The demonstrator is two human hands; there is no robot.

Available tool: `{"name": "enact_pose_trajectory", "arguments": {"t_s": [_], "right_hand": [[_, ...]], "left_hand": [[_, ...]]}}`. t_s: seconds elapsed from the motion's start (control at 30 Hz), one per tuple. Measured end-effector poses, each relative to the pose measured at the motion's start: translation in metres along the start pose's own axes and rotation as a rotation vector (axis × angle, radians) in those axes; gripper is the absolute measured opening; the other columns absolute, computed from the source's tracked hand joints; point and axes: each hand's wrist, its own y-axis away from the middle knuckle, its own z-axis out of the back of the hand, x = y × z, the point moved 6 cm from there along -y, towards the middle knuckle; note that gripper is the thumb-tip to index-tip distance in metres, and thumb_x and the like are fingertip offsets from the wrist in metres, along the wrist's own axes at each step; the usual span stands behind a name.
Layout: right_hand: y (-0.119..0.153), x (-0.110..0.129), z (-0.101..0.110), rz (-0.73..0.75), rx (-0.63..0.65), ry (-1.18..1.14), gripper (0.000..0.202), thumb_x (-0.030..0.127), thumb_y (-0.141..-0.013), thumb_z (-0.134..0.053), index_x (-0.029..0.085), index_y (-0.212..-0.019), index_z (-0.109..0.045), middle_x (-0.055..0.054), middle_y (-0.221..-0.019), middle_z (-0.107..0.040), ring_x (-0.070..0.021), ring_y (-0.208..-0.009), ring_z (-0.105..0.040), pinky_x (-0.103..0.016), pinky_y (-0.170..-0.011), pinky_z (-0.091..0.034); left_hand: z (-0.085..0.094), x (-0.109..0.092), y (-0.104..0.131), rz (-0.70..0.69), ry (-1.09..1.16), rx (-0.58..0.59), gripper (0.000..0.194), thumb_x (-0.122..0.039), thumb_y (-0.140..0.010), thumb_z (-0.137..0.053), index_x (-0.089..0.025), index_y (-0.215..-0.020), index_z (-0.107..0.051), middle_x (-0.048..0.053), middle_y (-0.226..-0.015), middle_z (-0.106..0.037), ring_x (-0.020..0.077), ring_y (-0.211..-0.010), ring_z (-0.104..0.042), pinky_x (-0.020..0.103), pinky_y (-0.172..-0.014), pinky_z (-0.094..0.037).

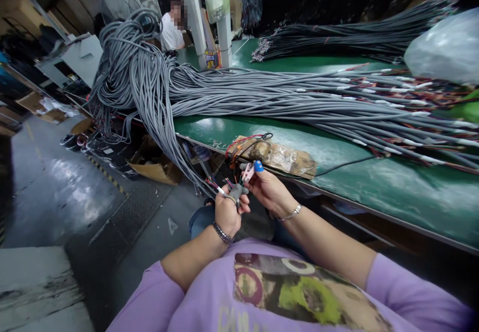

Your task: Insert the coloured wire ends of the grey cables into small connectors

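Low in front of my body, just off the bench edge, my left hand [228, 215] is closed on the end of a grey cable; grey finger covers sit on its fingers. Thin coloured wires [212, 184] fan out from that grip beside a white sleeve. My right hand [272, 192], with a blue fingertip cover, pinches a small pinkish-white piece [247, 173], perhaps a connector; its exact kind is too small to tell. The two hands nearly touch, and a few thin wires run between them. Behind them a worn wooden block [288, 158] with red and black leads lies at the bench edge.
Long grey cables [239, 90] stretch over the green bench [359, 182] and hang off its left end. Black cables [337, 40] and a plastic bag [445, 48] lie at the back. A cardboard box [153, 170] stands below. Another person [172, 28] sits beyond.
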Motion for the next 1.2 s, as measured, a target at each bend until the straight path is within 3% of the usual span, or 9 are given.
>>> {"name": "enact_pose_trajectory", "arguments": {"t_s": [0.13, 0.43, 0.6, 0.73, 0.8, 0.87, 0.97, 1.07, 1.2], "right_hand": [[0.001, -0.002, 0.001, -0.010, 0.019, 0.001, 0.030, 0.048, -0.074, -0.069, 0.018, -0.074, -0.067, -0.001, -0.068, -0.065, -0.0110, -0.060, -0.056, -0.021, -0.053, -0.048], [0.005, -0.005, 0.015, -0.142, -0.067, -0.011, 0.041, 0.055, -0.086, -0.047, 0.019, -0.069, -0.059, -0.003, -0.064, -0.062, -0.0121, -0.057, -0.057, -0.022, -0.052, -0.048], [0.004, -0.003, 0.024, -0.090, -0.067, 0.105, 0.037, 0.050, -0.085, -0.053, 0.017, -0.070, -0.061, -0.004, -0.067, -0.065, -0.0104, -0.054, -0.056, -0.021, -0.052, -0.049], [0.005, 0.003, 0.031, 0.022, -0.045, 0.272, 0.031, 0.049, -0.078, -0.063, 0.018, -0.075, -0.064, -0.003, -0.071, -0.066, -0.0100, -0.056, -0.056, -0.021, -0.053, -0.048], [0.010, 0.006, 0.033, 0.066, -0.036, 0.350, 0.029, 0.047, -0.074, -0.068, 0.018, -0.075, -0.064, -0.002, -0.072, -0.066, -0.0097, -0.057, -0.055, -0.020, -0.053, -0.047], [0.018, 0.010, 0.031, 0.108, -0.003, 0.430, 0.025, 0.043, -0.070, -0.072, 0.019, -0.075, -0.066, -0.001, -0.071, -0.065, -0.0097, -0.058, -0.054, -0.020, -0.054, -0.047], [0.034, 0.011, 0.015, 0.142, 0.150, 0.568, 0.021, 0.034, -0.066, -0.076, 0.020, -0.079, -0.067, 0.000, -0.068, -0.062, -0.0115, -0.058, -0.053, -0.023, -0.052, -0.046], [0.049, 0.006, -0.004, 0.132, 0.329, 0.663, 0.025, 0.030, -0.065, -0.077, 0.021, -0.085, -0.067, -0.001, -0.069, -0.063, -0.0130, -0.055, -0.053, -0.026, -0.050, -0.046], [0.054, 0.004, -0.010, 0.193, 0.302, 0.767, 0.022, 0.031, -0.067, -0.075, 0.020, -0.084, -0.066, -0.001, -0.069, -0.063, -0.0118, -0.050, -0.052, -0.025, -0.047, -0.045]], "left_hand": [[0.000, 0.002, 0.000, 0.012, -0.019, 0.004, 0.029, -0.040, -0.068, -0.066, -0.016, -0.073, -0.052, -0.002, -0.051, -0.058, 0.0063, -0.034, -0.047, 0.017, -0.034, -0.021], [0.012, 0.005, 0.004, 0.021, -0.092, 0.046, 0.030, -0.043, -0.070, -0.064, -0.014, -0.071, -0.058, 0.000, -0.051, -0.058, 0.0085, -0.037, -0.051, 0.018, -0.036, -0.022], [0.015, 0.006, -0.001, -0.064, -0.075, 0.114, 0.035, -0.046, -0.076, -0.060, -0.013, -0.086, -0.064, 0.009, -0.077, -0.071, 0.0175, -0.072, -0.067, 0.024, -0.059, -0.045], [0.020, 0.001, -0.003, -0.159, -0.112, 0.072, 0.037, -0.047, -0.082, -0.054, -0.017, -0.102, -0.064, 0.013, -0.107, -0.069, 0.0208, -0.098, -0.064, 0.027, -0.073, -0.046], [0.021, -0.001, -0.003, -0.179, -0.153, 0.059, 0.037, -0.046, -0.082, -0.053, -0.017, -0.103, -0.062, 0.013, -0.108, -0.068, 0.0194, -0.091, -0.066, 0.023, -0.061, -0.044], [0.019, 0.002, -0.002, -0.138, -0.238, 0.099, 0.033, -0.044, -0.083, -0.052, -0.016, -0.098, -0.063, 0.011, -0.096, -0.070, 0.0144, -0.068, -0.066, 0.019, -0.046, -0.035], [0.015, 0.011, 0.000, -0.036, -0.399, 0.202, 0.024, -0.037, -0.082, -0.051, -0.015, -0.084, -0.063, 0.004, -0.069, -0.067, 0.0073, -0.039, -0.051, 0.019, -0.038, -0.028], [0.014, 0.021, 0.001, 0.020, -0.464, 0.284, 0.014, -0.029, -0.077, -0.055, -0.017, -0.080, -0.061, 0.000, -0.060, -0.062, 0.0073, -0.034, -0.046, 0.020, -0.035, -0.033], [0.017, 0.029, 0.003, 0.062, -0.576, 0.343, 0.003, -0.017, -0.072, -0.053, -0.018, -0.071, -0.056, -0.003, -0.048, -0.055, 0.0093, -0.031, -0.046, 0.020, -0.033, -0.035]]}}
